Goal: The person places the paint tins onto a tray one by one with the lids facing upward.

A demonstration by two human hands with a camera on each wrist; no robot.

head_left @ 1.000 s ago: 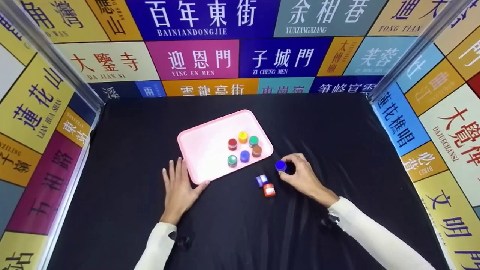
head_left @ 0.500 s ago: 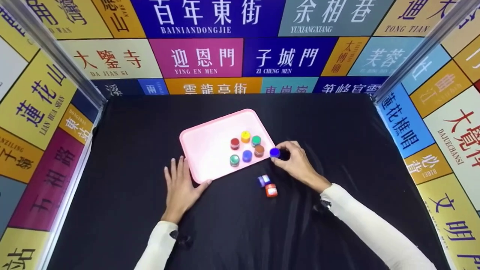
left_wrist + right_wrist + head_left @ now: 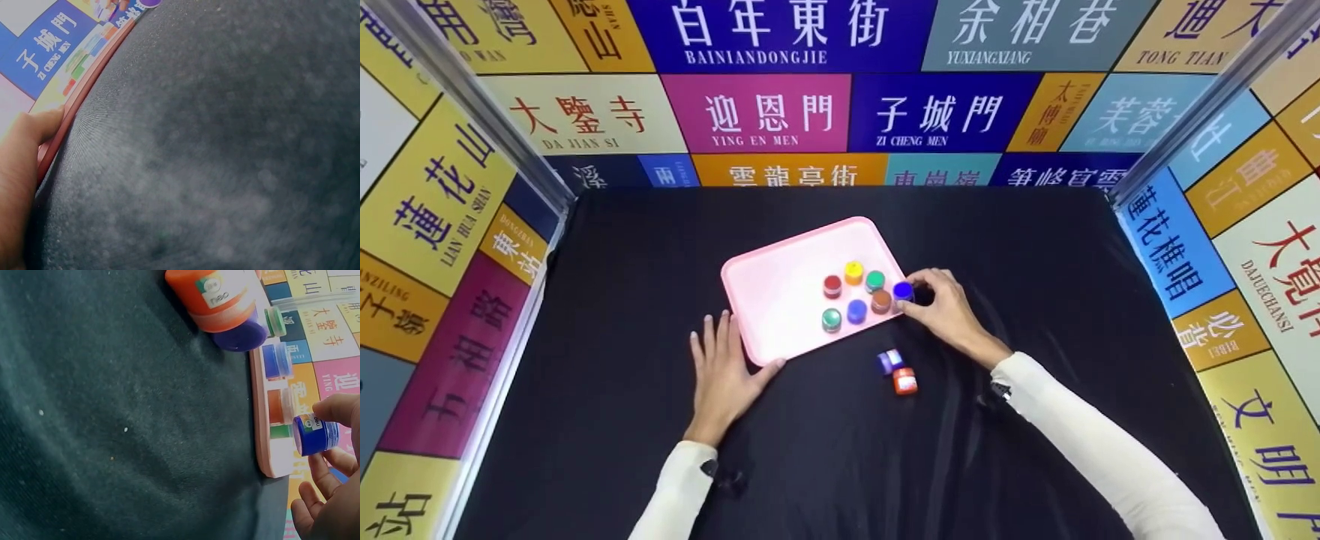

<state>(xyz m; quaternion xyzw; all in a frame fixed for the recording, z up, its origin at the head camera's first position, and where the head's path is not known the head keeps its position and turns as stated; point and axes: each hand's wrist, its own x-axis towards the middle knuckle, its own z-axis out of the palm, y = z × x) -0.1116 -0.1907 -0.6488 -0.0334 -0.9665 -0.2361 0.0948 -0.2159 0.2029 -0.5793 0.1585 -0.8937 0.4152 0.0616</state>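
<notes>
Between thumb and fingers my right hand (image 3: 952,311) pinches a dark blue paint jar (image 3: 903,292) at the right corner of the pink tray (image 3: 772,300). In the right wrist view the held jar (image 3: 312,434) shows its label beyond the tray's rim. My left hand (image 3: 724,382) rests with straight fingers along the tray's left corner, its thumb (image 3: 48,124) on the rim. On the tray stand a red jar (image 3: 832,286), a yellow jar (image 3: 853,272), a brown jar (image 3: 880,301), a lighter blue jar (image 3: 856,311) and two green jars, one at the front (image 3: 831,320).
In front of the tray, an orange-red jar (image 3: 906,381) and a purple jar (image 3: 889,362) lie touching on the black cloth (image 3: 825,450). Panels with printed signs (image 3: 772,112) wall in the table at the back and both sides.
My right hand has carried the dark blue jar up and left, from the cloth beside the tray to its right corner. The left hand stays at the tray.
</notes>
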